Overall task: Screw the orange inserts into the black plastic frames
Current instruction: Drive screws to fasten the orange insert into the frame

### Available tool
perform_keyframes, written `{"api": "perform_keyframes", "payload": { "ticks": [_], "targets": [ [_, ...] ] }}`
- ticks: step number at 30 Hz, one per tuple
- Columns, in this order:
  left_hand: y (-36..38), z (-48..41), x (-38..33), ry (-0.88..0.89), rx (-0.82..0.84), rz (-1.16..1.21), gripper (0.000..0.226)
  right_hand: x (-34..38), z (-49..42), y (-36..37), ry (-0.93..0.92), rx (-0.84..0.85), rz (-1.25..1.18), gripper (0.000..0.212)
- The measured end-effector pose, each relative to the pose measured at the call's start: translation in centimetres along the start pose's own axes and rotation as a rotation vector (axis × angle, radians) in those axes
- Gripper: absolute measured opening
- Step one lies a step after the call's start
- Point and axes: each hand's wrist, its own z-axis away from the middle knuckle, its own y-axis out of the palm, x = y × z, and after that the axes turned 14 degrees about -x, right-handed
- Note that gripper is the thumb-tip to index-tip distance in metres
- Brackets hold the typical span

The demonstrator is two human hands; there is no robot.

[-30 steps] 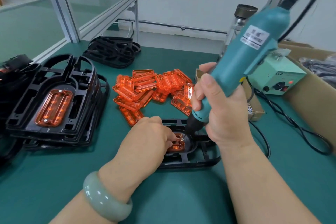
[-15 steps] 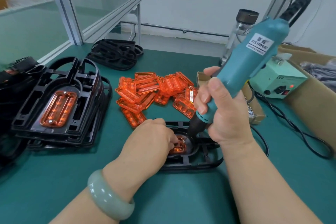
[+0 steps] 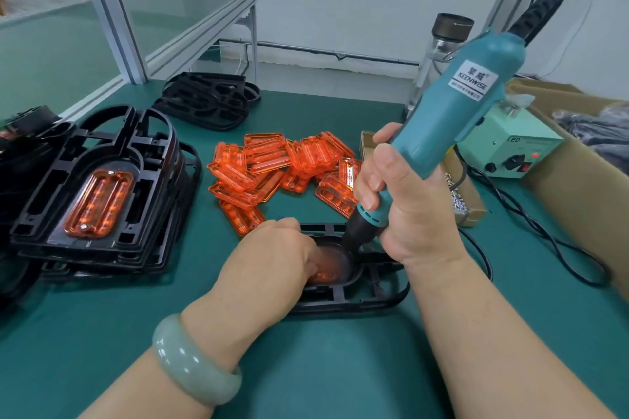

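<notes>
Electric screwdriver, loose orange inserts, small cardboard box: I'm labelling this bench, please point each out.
electric screwdriver (image 3: 449,122): head view, teal body.
loose orange inserts (image 3: 267,155): head view, pile's middle piece.
small cardboard box (image 3: 472,211): head view, right wall.

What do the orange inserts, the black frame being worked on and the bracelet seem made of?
Orange inserts: translucent glossy plastic, seemingly; light shows through their ribs. Black frame: matte moulded plastic, with thin ribs. Bracelet: pale green, polished, jade-like stone or glass; unclear which.

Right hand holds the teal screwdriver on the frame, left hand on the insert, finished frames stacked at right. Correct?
No: the head view shows the finished frames stacked at left. The right hand, teal screwdriver, frame, left hand and insert are as stated.
</notes>
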Motion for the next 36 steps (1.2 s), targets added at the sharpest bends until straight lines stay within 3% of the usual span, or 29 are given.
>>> {"api": "perform_keyframes", "payload": {
  "ticks": [12, 17, 23, 28, 36],
  "targets": [
    [0.2, 0.3, 0.2, -0.024, -0.045, 0.060, 0.024, -0.4, 0.2, 0.0, -0.030, -0.033, 0.020, 0.011],
    [0.2, 0.4, 0.2, -0.020, -0.051, 0.071, 0.024, -0.5, 0.2, 0.0, -0.042, 0.043, 0.050, 0.014],
    [0.2, 0.3, 0.3, 0.001, -0.042, 0.075, 0.025, -0.4, 0.0, -1.3, -0.004, 0.018, -0.073, 0.014],
    [-0.2, -0.5, 0.6, 0.027, -0.023, 0.068, 0.025, -0.2, 0.4, -1.9, -0.046, 0.050, -0.109, 0.057],
    [0.2, -0.3, 0.3, -0.011, 0.013, 0.086, 0.025, -0.3, 0.6, -1.7, -0.083, 0.031, -0.074, 0.052]
  ]
}}
